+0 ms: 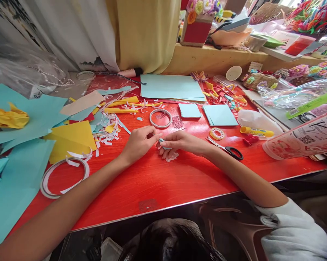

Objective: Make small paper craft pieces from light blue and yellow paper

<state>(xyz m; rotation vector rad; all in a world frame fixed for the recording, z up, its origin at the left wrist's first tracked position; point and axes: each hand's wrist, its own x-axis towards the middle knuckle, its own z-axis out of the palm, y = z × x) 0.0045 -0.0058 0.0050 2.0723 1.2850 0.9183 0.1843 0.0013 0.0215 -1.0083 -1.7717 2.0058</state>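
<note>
Over the middle of the red table (163,185), my two hands meet at a small piece of light blue paper (165,144), which looks rolled or folded. My right hand (176,142) grips it between thumb and fingers. From the other side my left hand (142,142) pinches at the paper's end, thumb and fingertips pressed together. The fingers hide most of the piece. Just beyond the hands lies a tape roll (160,118). Farther right are a small stack of blue paper squares (189,111) and a larger stack (220,115).
Black-handled scissors (233,153), a small yellow tape roll (217,133) and a glue stick (256,131) lie to the right, near a tilted plastic cup (301,136). Blue sheets (19,195), yellow paper (73,139), paper scraps (109,130) and a large tape roll (45,181) cover the left.
</note>
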